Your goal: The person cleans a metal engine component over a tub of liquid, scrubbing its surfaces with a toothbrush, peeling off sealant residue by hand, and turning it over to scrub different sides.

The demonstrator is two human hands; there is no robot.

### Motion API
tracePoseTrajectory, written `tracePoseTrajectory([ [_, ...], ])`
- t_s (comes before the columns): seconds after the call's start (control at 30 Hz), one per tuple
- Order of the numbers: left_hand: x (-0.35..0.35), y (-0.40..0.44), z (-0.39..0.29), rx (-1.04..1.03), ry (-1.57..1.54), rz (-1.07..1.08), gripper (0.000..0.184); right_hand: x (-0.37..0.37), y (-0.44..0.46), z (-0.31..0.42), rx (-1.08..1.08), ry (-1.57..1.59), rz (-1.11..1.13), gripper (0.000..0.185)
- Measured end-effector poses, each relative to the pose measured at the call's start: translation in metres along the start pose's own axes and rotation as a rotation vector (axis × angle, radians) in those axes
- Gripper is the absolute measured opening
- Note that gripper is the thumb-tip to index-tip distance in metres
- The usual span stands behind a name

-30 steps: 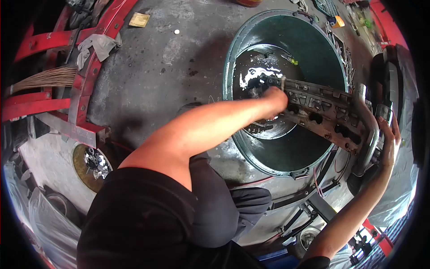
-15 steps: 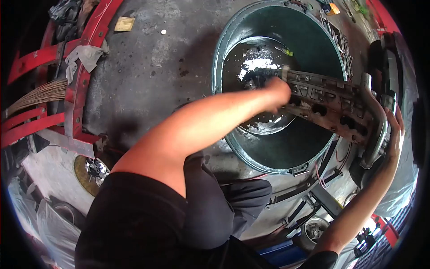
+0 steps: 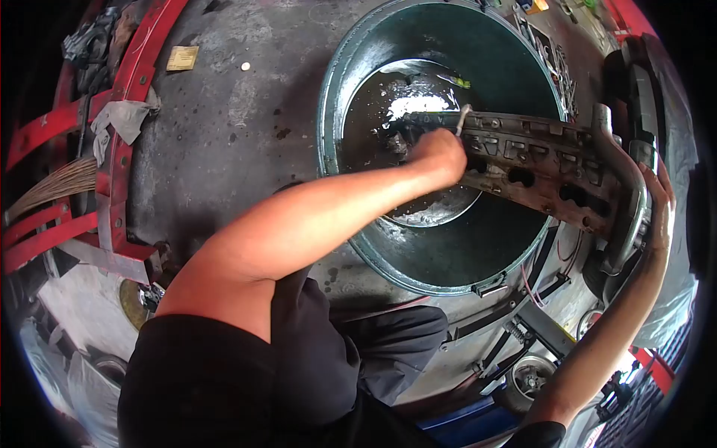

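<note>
A long, grimy engine cylinder head point(image 3: 534, 160) lies slanted over a green round tub point(image 3: 515, 82), its left end above the dark liquid point(image 3: 373, 108) inside. My left hand point(image 3: 439, 155) is closed at that left end, around a slim tool with a pale handle point(image 3: 464, 118); its working end is hidden by the fist. A curved silver metal pipe point(image 3: 633, 190) runs across the right end of the cylinder head. My right hand point(image 3: 659, 198) curls around the outer side of that end, fingers by the pipe, partly hidden.
Red metal frames point(image 3: 123, 134) with a grey rag point(image 3: 123, 121) and straw broom point(image 3: 56, 185) stand at left. Several wrenches point(image 3: 564, 78) lie beyond the tub. A yellow paper point(image 3: 182, 58) is on the floor. Below right is a jack-like metal arm point(image 3: 545, 328).
The view has shifted, so the tub and floor sit further left. My left fist stays at the cylinder head's left end, less blurred now. My right hand keeps its place.
</note>
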State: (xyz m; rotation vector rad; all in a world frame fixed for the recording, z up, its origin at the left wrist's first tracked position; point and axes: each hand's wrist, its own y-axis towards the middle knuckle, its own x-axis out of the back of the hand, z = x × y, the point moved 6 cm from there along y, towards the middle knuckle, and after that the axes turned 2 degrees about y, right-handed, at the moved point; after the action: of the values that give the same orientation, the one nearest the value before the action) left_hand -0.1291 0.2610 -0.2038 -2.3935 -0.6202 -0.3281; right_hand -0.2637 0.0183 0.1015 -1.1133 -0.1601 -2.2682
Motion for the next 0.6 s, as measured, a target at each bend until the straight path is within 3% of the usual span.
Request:
tracePoseTrajectory([
  [0.1,-0.041,0.033,0.02,0.09,0.269,0.482,0.022,-0.004,0.001,-0.003,-0.017,0.093,0.056,0.059],
  [0.17,-0.019,0.012,0.006,0.091,-0.167,-0.044,0.02,-0.003,0.001,0.005,0.02,-0.08,-0.06,0.059],
  [0.23,-0.008,-0.01,-0.01,0.055,-0.033,0.061,0.023,0.01,0.011,-0.021,-0.003,0.054,0.072,0.062],
  [0.27,-0.021,0.006,-0.004,-0.096,0.185,0.243,0.023,0.014,0.013,-0.017,0.056,-0.094,0.054,0.061],
  [0.3,-0.028,0.011,-0.008,-0.189,0.217,0.121,0.023,0.017,0.019,-0.006,0.139,-0.233,0.019,0.06],
  [0.37,-0.02,0.003,-0.026,-0.356,0.309,-0.146,0.026,0.019,0.028,-0.003,0.11,-0.134,0.026,0.06],
  [0.43,-0.021,0.011,-0.007,0.107,-0.231,0.052,0.029,0.013,0.021,-0.017,-0.025,0.035,0.1,0.059],
  [0.5,-0.023,0.069,0.039,0.372,-0.183,0.149,0.031,0.017,0.03,-0.014,0.047,0.031,0.072,0.059],
  [0.6,0.016,0.069,0.015,-0.093,-0.137,-0.205,0.022,0.007,0.012,0.005,0.124,-0.215,0.013,0.056],
])
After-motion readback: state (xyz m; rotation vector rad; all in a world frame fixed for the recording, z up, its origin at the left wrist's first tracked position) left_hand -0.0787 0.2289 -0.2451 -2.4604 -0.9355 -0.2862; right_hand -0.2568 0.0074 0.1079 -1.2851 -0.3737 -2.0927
